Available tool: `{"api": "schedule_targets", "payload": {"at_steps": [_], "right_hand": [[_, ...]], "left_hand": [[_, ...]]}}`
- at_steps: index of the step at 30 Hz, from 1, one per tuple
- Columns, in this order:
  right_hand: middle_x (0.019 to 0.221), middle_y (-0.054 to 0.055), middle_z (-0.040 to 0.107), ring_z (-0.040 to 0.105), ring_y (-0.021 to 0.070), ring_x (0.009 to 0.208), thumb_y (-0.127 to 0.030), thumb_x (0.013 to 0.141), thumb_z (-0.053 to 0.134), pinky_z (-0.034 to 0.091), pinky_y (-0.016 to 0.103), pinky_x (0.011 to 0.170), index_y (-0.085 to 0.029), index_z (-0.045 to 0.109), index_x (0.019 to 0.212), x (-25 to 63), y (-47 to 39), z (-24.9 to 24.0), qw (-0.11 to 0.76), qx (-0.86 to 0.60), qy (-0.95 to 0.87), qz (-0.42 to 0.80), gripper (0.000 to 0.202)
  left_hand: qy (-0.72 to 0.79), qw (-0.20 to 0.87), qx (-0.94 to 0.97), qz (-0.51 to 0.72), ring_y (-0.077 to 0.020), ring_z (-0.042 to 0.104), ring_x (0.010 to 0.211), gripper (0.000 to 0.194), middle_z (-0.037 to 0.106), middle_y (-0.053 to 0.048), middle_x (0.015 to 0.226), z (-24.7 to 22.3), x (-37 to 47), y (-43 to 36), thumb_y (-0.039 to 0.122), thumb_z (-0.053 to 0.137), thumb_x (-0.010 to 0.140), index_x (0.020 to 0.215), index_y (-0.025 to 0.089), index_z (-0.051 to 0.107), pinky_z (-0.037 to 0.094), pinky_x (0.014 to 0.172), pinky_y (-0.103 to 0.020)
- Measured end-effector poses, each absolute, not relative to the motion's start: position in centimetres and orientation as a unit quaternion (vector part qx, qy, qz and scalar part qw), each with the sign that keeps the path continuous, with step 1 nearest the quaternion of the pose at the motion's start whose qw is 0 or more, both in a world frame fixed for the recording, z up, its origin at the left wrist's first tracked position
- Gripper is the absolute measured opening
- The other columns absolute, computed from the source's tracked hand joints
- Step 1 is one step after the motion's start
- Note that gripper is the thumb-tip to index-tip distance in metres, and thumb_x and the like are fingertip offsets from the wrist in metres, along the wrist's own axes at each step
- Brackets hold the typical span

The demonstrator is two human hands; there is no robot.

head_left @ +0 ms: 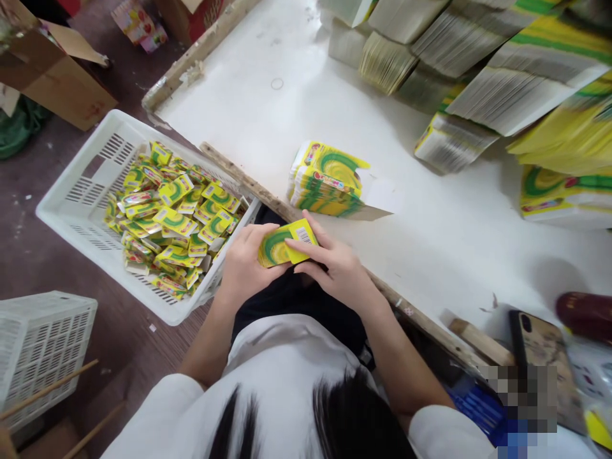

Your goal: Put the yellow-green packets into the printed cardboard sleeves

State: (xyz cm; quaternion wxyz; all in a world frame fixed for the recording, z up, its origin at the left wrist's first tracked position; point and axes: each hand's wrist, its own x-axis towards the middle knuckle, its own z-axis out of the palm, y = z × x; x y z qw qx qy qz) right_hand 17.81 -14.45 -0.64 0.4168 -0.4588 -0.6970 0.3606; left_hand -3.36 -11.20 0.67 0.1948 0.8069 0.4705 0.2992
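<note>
Looking around first, we see on our left a white plastic basket (105, 262) with slotted walls, filled with a heap of small yellow-green cartons (179, 217); its near corner lies close to our left forearm. Farther out stand a brown cardboard box (62, 83) with open flaps and a second white lattice crate (52, 344). Before us runs the worn wooden edge (406, 303) of a white table (248, 89). On it, just beyond our right hand (339, 264), a row of yellow-green flat cardboard blanks (329, 178) stands in the way of reaching straight forward. At the upper right there are tall stacks of similar blanks (507, 83), and at the lower right a phone in a patterned case (547, 357) lies near a dark red rounded object (583, 315).

The small yellow-and-green card box (277, 247) is in our hands, near the table edge and above our lap. Its long axis goes across our body, the right end slightly farther from us. The barcode end points to our right hand. Our left hand (251, 261) grasps the left end between thumb and fingers; the right hand grips the barcode end, one fingertip lying over the top face.
</note>
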Motion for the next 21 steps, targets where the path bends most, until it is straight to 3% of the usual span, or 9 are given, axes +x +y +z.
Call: {"api": "schedule_targets", "payload": {"at_steps": [5, 9, 12, 15, 16, 18, 21], "right_hand": [[0.16, 0.012, 0.052, 0.055, 0.0278, 0.144, -0.02, 0.099, 0.061, 0.053, 0.042, 0.115, -0.026, 0.075, 0.124, 19.5, -13.8, 0.0, 0.338, -0.443, -0.741, 0.374, 0.029], [0.156, 0.013, 0.055, 0.056, 0.0291, 0.144, -0.021, 0.097, 0.064, 0.051, 0.046, 0.116, -0.025, 0.076, 0.118, 18.3, -13.6, 0.5, 0.362, -0.469, -0.724, 0.355, 0.025], [0.155, 0.013, 0.056, 0.054, 0.029, 0.145, -0.023, 0.095, 0.068, 0.05, 0.047, 0.117, -0.025, 0.063, 0.138, 16.8, -13.4, 0.5, 0.42, -0.488, -0.682, 0.347, 0.043], [0.148, 0.013, 0.063, 0.064, 0.0289, 0.134, -0.033, 0.092, 0.074, 0.053, 0.046, 0.113, -0.026, 0.049, 0.151, 17.3, -12.5, 0.7, 0.479, -0.511, -0.646, 0.304, 0.064], [0.145, 0.013, 0.064, 0.066, 0.0291, 0.13, -0.036, 0.092, 0.074, 0.053, 0.047, 0.113, -0.026, 0.049, 0.149, 17.9, -12.0, 0.7, 0.494, -0.538, -0.63, 0.264, 0.063], [0.139, 0.013, 0.067, 0.065, 0.0309, 0.128, -0.037, 0.095, 0.069, 0.051, 0.052, 0.112, -0.026, 0.053, 0.144, 19.6, -10.9, 0.7, 0.494, -0.61, -0.596, 0.17, 0.053], [0.124, 0.013, 0.07, 0.065, 0.0345, 0.119, -0.031, 0.094, 0.065, 0.051, 0.058, 0.106, -0.023, 0.057, 0.138, 21.8, -9.1, -0.2, 0.407, -0.69, -0.591, 0.091, 0.045]], "left_hand": [[0.452, 0.229, 0.814, 0.283, -0.0251, 0.072, 0.1, 0.056, 0.076, -0.007, 0.108, 1.0, -3.7, -10.9, 0.042, 0.089, 0.073, 0.119, 0.021, 0.065, 0.057, 0.09, -0.038], [0.452, 0.222, 0.809, 0.303, -0.0245, 0.073, 0.098, 0.054, 0.076, -0.007, 0.108, 0.9, -2.6, -10.9, 0.044, 0.086, 0.076, 0.12, 0.021, 0.065, 0.057, 0.089, -0.037], [0.481, 0.225, 0.791, 0.305, -0.0248, 0.072, 0.1, 0.055, 0.075, -0.007, 0.111, 0.7, -3.6, -10.6, 0.045, 0.085, 0.077, 0.122, 0.022, 0.065, 0.057, 0.09, -0.038], [0.574, 0.172, 0.741, 0.302, -0.0298, 0.07, 0.106, 0.058, 0.073, -0.006, 0.115, 0.4, -7.6, -9.9, 0.047, 0.085, 0.076, 0.126, 0.026, 0.064, 0.055, 0.095, -0.046], [0.625, 0.105, 0.706, 0.317, -0.0347, 0.066, 0.115, 0.064, 0.071, -0.008, 0.12, 0.3, -9.3, -9.6, 0.048, 0.087, 0.074, 0.128, 0.026, 0.063, 0.05, 0.103, -0.054], [0.691, 0.017, 0.637, 0.341, -0.0451, 0.05, 0.138, 0.094, 0.06, -0.011, 0.143, 0.3, -12.3, -9.1, 0.051, 0.094, 0.065, 0.145, 0.026, 0.05, 0.033, 0.118, -0.067], [0.7, 0.031, 0.622, 0.349, -0.0465, 0.043, 0.144, 0.095, 0.054, -0.011, 0.151, 0.3, -13.8, -9.1, 0.051, 0.091, 0.068, 0.148, 0.026, 0.047, 0.027, 0.122, -0.069]]}}
